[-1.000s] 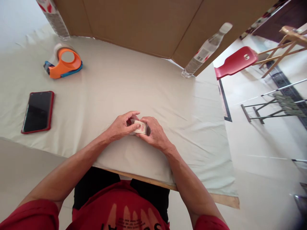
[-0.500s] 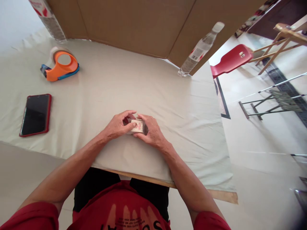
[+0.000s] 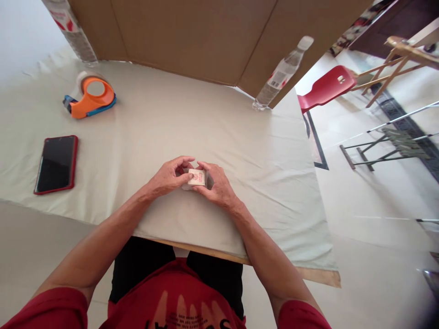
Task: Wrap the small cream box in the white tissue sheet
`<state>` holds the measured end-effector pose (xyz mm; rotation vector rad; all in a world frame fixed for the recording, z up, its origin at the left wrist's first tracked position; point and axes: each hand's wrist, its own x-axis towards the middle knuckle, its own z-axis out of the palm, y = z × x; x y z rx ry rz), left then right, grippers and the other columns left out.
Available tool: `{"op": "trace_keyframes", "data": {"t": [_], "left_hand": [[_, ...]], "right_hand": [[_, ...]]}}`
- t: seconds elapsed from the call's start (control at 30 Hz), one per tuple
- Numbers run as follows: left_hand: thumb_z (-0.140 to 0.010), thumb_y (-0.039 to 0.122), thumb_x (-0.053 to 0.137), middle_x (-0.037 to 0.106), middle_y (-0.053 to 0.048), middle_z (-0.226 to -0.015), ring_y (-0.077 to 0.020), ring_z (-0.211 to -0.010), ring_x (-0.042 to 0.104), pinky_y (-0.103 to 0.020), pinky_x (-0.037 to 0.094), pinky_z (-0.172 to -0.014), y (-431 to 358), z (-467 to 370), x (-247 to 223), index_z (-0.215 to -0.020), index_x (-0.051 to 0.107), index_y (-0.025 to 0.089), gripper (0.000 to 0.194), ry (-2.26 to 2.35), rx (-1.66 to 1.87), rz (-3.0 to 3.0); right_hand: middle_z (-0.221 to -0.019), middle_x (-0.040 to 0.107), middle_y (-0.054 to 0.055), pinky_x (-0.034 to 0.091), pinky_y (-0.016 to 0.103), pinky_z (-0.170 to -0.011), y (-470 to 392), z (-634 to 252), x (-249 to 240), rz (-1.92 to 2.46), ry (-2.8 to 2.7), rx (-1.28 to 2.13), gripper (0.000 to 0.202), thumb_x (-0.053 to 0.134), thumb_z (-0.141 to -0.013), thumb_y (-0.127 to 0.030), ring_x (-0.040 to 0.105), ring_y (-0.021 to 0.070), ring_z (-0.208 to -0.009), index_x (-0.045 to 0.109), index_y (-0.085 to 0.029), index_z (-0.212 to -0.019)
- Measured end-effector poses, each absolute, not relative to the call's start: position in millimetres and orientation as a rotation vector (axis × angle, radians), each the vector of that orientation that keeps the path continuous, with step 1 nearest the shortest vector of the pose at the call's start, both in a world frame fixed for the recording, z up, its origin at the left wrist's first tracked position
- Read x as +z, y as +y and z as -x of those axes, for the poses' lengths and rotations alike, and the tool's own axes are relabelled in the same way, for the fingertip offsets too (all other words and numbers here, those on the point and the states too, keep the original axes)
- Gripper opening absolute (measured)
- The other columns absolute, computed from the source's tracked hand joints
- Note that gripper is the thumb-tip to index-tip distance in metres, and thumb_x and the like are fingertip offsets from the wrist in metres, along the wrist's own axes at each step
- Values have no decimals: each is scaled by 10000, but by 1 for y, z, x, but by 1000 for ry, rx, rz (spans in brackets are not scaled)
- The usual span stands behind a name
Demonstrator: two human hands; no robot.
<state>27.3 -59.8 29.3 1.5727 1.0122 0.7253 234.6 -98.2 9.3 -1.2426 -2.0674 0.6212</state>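
Observation:
A small white box with red print [image 3: 198,177] is held between both hands just above the cloth-covered table [image 3: 192,219], near its front edge. It looks like a pack of cards, but its exact kind cannot be made out. My left hand [image 3: 173,175] grips it from the left, thumb on the printed top face. From the right, my right hand [image 3: 216,185] closes on the box's other end, thumb along the near side and fingers at the far side. What seems to be clear wrapping or a clear case shows around the box. Its underside is hidden.
On the left lie an orange tape dispenser [image 3: 92,98] and a phone in a red case [image 3: 56,164]. A cardboard panel [image 3: 188,36] stands along the back, with one water bottle [image 3: 283,73] at its right and another bottle [image 3: 73,34] at its left. Beyond the table is a red chair [image 3: 327,89].
Both hands keep hold of the box in nearly the same place. The right thumb has shifted slightly up along the near side. The whole view has moved a little.

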Motion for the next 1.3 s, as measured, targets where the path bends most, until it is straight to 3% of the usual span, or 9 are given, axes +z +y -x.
{"op": "trace_keyframes", "data": {"t": [0.17, 0.33, 0.5, 0.73, 0.93, 1.13, 1.3], "left_hand": [[-766, 326, 664, 671, -72, -1026, -177, -879, 648, -285, 532, -735, -59, -27, 29, -1299, 600, 150, 565, 986, 685, -1522], [-757, 317, 678, 674, -97, -1135, -190, -923, 648, -307, 541, -775, -58, -25, 29, -1303, 606, 168, 571, 1030, 689, -1536], [-757, 349, 684, 667, -148, -1236, -232, -1048, 620, -376, 523, -911, -56, -19, 34, -1321, 597, 141, 607, 1042, 749, -1533], [-757, 356, 699, 667, -131, -1279, -226, -1004, 627, -384, 521, -911, -56, -15, 32, -1385, 571, 181, 664, 1050, 658, -1624], [-815, 357, 670, 679, -119, -1217, -205, -974, 641, -348, 536, -860, -58, -17, 28, -1391, 562, 174, 614, 918, 667, -1638], [-809, 331, 646, 685, -111, -1227, -228, -1061, 626, -372, 516, -952, -58, -20, 29, -1323, 624, 174, 538, 1008, 786, -1780], [-815, 378, 641, 667, -123, -1277, -261, -1142, 625, -382, 518, -962, -57, -21, 30, -1299, 629, 171, 526, 1047, 818, -1777]], "right_hand": [[-1242, 686, 108, 450, 498, -1020, -99, -230, 11, 1242, -2082, 608, 484, 689, -838, -369, 615, 306, -1145, 559, -248, -1288], [-1368, 628, 128, 409, 543, -1091, -102, -235, 10, 1236, -2075, 556, 670, 711, -835, -463, 567, 335, -1269, 461, -258, -1422], [-1498, 529, 142, 366, 563, -1150, -105, -242, 11, 1241, -2047, 592, 838, 742, -808, -559, 478, 354, -1398, 372, -281, -1507], [-1461, 556, 145, 392, 567, -1122, -101, -239, 5, 1224, -2056, 636, 851, 752, -803, -515, 520, 355, -1350, 361, -277, -1520], [-1272, 670, 124, 474, 532, -1010, -102, -229, 5, 1217, -2010, 507, 629, 673, -883, -414, 629, 321, -1157, 448, -280, -1455], [-1312, 657, 130, 478, 524, -1027, -99, -229, 4, 1236, -1972, 479, 584, 667, -885, -386, 618, 321, -1197, 477, -260, -1423], [-1422, 593, 138, 411, 564, -1117, -97, -239, 5, 1277, -1986, 559, 748, 732, -827, -492, 551, 344, -1324, 424, -272, -1472]]}}
